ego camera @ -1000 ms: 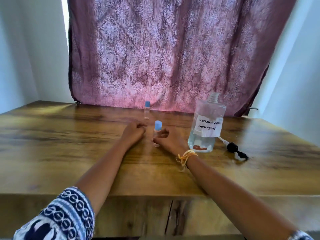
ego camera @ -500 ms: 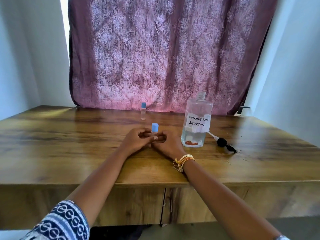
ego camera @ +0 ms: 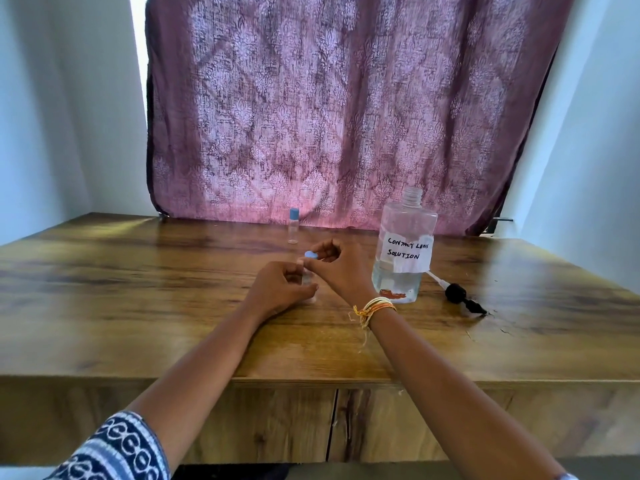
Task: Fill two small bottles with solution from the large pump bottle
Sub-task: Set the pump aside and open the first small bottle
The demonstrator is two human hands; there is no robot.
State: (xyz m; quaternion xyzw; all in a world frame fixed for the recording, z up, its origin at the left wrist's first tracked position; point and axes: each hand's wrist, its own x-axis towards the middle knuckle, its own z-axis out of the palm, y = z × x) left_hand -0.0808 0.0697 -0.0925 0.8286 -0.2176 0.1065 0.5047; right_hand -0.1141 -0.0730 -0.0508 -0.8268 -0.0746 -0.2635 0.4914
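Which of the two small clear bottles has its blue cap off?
The small clear bottle held in the left hand; the right hand holds its blue cap. The far small bottle stays capped.

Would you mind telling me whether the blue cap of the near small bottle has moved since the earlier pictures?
Yes. The blue cap is now off the near small bottle, lifted up in the right hand; the left hand holds that bottle on the table.
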